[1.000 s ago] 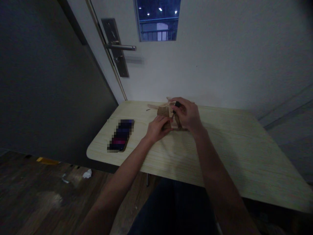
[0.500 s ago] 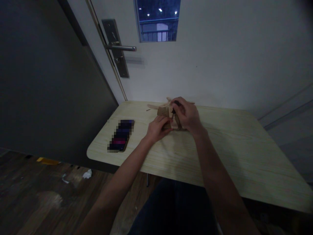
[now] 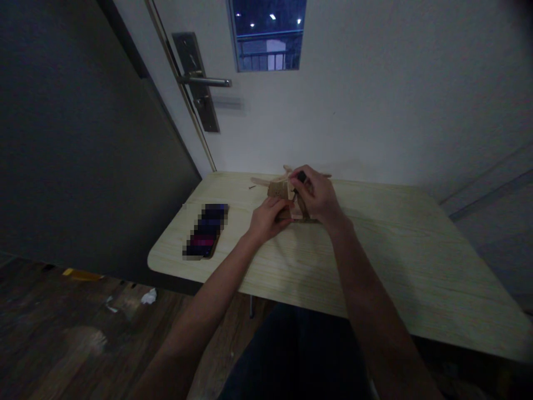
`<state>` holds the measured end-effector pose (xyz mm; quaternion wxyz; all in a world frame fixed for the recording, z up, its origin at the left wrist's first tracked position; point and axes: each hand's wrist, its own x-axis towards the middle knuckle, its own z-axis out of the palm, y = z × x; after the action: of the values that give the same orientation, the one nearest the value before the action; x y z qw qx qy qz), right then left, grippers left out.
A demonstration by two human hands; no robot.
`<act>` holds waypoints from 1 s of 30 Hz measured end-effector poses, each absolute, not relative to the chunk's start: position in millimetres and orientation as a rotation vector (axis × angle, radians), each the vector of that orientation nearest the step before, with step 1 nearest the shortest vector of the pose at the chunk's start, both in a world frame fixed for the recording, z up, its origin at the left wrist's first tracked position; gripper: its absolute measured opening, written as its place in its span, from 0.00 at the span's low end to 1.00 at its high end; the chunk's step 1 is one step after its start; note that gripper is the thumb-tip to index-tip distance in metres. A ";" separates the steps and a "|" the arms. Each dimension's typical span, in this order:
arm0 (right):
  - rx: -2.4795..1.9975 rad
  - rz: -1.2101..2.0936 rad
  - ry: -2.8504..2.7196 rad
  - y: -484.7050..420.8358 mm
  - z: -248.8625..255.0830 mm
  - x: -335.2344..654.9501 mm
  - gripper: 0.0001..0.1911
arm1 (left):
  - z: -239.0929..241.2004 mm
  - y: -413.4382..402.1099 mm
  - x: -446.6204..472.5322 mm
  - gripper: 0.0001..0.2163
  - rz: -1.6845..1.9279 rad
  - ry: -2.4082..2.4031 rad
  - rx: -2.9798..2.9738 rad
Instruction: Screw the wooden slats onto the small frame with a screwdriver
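Note:
My right hand (image 3: 322, 197) is closed around the dark handle of a screwdriver (image 3: 301, 176). Its thin shaft points down at a small brown wooden assembly (image 3: 278, 190) near the table's back edge. From the left, my left hand (image 3: 264, 219) grips that wooden assembly, fingers pressed against its near side and close to the screwdriver's tip. Where exactly the tip meets the wood is too small to make out. Thin pale wooden pieces (image 3: 260, 181) stick out behind the assembly, and a small screw (image 3: 252, 187) lies just left of it.
A phone (image 3: 208, 230), its screen pixelated, lies on the left of the pale wood-grain table (image 3: 395, 239). The table's back edge meets a white door with a lever handle (image 3: 208, 82). Crumpled white paper (image 3: 149, 296) lies on the floor.
My right hand has turned slightly on the screwdriver, and more of the handle's end shows. The left hand and the wooden assembly stay in place.

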<state>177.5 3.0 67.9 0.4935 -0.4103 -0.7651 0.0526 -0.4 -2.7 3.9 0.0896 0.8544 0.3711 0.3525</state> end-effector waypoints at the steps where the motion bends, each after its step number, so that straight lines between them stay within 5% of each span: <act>1: -0.999 0.161 -1.869 3.0 67.1 177.4 0.13 | 4.4 -2.9 -0.3 0.15 1.041 1.111 2.539; 30: -1.064 0.182 -1.690 -1.7 72.1 175.4 0.13 | 2.1 -1.0 -0.8 0.16 1.054 1.100 2.517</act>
<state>175.4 -1.7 72.1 0.5382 -0.4472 -0.7102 0.0766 -0.8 -1.0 2.1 0.0995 0.8513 0.3720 0.3564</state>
